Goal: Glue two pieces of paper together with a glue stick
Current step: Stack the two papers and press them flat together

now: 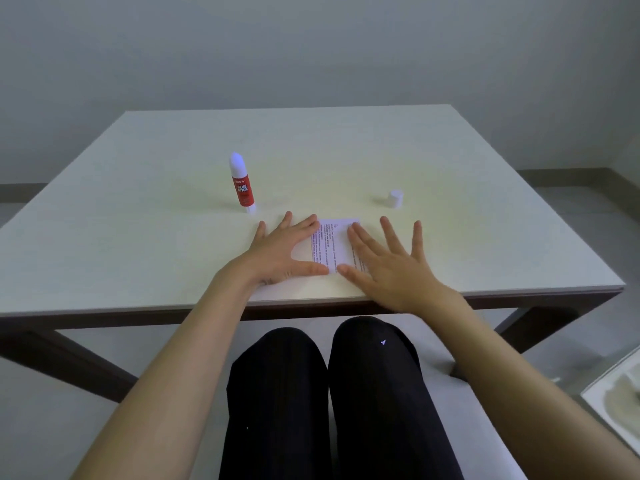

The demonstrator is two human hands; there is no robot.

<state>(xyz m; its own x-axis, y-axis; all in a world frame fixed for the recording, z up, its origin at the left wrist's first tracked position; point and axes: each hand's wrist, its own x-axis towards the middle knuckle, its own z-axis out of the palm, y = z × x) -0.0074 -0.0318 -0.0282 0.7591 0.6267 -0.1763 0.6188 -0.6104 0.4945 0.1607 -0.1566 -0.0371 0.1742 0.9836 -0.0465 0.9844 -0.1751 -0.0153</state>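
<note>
Step in hand: the glued sheets are, by the look of it, being pressed flat, since the glue stick is standing aside uncapped and both palms are being laid on the paper.
Paper (332,245): it is being held down on the desk (138,209) just below the middle of the frame, near the front edge; printed lines are being shown on its upper face. Whether one sheet or two stacked sheets are lying there cannot be told, as only one outline is being shown.
Left hand (282,249): it is being spread wide and flat, palm down, with nothing gripped; its fingers are being rested on the left part of the paper.
Right hand (384,263): it is likewise being spread flat with nothing gripped; its thumb and first finger are being laid on the right part of the paper, the other fingers over bare desk. It is slightly blurred.
Glue stick (241,183): it is being left upright, left of centre and above the left hand, with its white glue exposed.
Cap (395,198): it is being left on the desk right of centre, well apart from the stick.
Next move: firm, even pressure outward to the edges is probably being called for, then capping the stick.
</note>
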